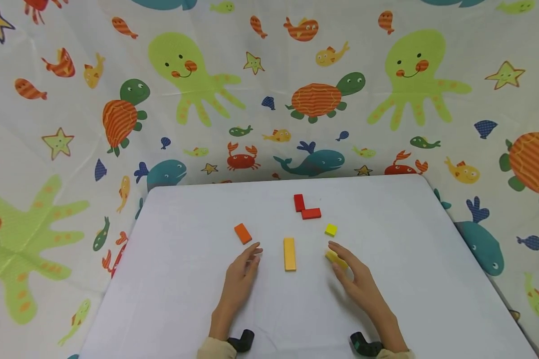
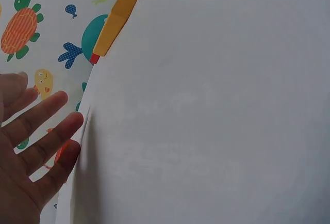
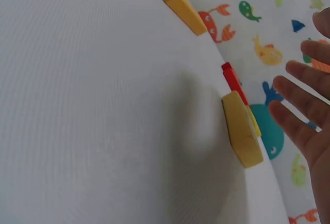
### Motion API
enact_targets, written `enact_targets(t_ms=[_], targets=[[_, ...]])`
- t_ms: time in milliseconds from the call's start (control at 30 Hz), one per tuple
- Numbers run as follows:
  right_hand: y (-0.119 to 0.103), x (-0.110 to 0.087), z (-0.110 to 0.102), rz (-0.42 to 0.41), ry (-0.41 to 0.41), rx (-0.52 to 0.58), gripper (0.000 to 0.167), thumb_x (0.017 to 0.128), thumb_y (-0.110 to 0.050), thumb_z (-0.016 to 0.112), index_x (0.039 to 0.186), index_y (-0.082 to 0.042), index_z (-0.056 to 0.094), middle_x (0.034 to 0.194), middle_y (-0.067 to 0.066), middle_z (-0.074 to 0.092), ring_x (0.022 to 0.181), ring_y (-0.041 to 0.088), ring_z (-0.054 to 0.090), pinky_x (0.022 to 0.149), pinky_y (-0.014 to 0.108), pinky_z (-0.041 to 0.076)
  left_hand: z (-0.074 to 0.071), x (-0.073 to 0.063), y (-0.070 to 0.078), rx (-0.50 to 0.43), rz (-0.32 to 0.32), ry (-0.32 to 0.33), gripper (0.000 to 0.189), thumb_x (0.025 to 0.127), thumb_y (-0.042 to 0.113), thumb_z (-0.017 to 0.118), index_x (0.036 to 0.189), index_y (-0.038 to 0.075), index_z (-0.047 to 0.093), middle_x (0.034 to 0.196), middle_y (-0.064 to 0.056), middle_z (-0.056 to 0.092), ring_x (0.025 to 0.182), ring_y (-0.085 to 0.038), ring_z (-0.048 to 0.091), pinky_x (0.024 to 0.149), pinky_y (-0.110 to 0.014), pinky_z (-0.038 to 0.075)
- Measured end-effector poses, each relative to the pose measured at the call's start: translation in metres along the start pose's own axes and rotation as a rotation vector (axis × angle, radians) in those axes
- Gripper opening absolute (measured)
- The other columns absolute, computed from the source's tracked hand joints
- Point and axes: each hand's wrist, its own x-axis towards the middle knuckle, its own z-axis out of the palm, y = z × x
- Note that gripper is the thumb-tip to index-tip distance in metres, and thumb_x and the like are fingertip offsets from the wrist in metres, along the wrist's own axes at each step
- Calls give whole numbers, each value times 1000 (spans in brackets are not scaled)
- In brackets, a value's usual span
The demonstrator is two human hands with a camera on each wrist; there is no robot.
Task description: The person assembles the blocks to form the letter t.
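Head view: highest, farthest, behind the fingers (image 1: 247, 255), facing forward-down. Left wrist camera (image 1: 246, 340), right wrist camera (image 1: 362, 344): low, close behind their own side's fingers, facing past them. Both wrist views share sea-creature cloth (image 1: 269, 124) beyond the fingers.

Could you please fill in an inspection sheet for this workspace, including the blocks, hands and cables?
Surface: flat white tabletop, rounded far corners.
Job's things: orange rectangular block; long amber rectangular block; pale yellow rectangular block, partly hidden in the head view; small bright-yellow squarish block; red rectangular block beside a second red rectangular block. Materials unclear.
Clutter: nothing seen.
Hands: left hand near the orange block, right hand by the pale yellow one; both open, holding nothing.
Cables: nothing seen.
Surroundings: white sheet printed with colourful sea animals.
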Motion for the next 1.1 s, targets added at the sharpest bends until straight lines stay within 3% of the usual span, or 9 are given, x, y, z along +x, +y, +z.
enact_targets(t_ms=[233,367,500,767,1100], targets=[[-9,15,11,9,-75,47,54,101,-8,67,152,-14,53,156,-1,56,144,10,52,114,9,37,7,12,2,45,9,-70,47,106,30,61,152,31,52,135,10,69,119,-12,63,106,-44,52],[-14,21,20,32,-138,44,55,101,-14,67,154,-14,50,157,-1,55,143,19,54,115,33,49,11,19,3,64,39,-127,51,105,31,62,155,27,49,141,4,65,125,-19,61,111,-53,45],[-20,24,30,97,-200,43,58,102,-20,68,156,-16,48,159,-2,53,146,26,52,115,55,46,17,21,5,117,69,-164,53,105,34,62,155,23,50,148,-1,61,133,-26,56,111,-60,41],[-22,27,46,217,-285,29,66,100,-33,70,160,-26,42,163,-6,46,153,23,44,122,53,39,28,23,4,183,109,-185,57,101,36,67,154,24,51,152,-4,57,136,-31,52,107,-61,43],[-19,34,60,225,-301,114,71,97,-31,73,160,-24,41,165,-2,44,156,24,39,125,54,34,39,26,-7,229,260,-122,60,94,34,75,150,19,57,155,-6,55,130,-30,48,94,-48,38]])
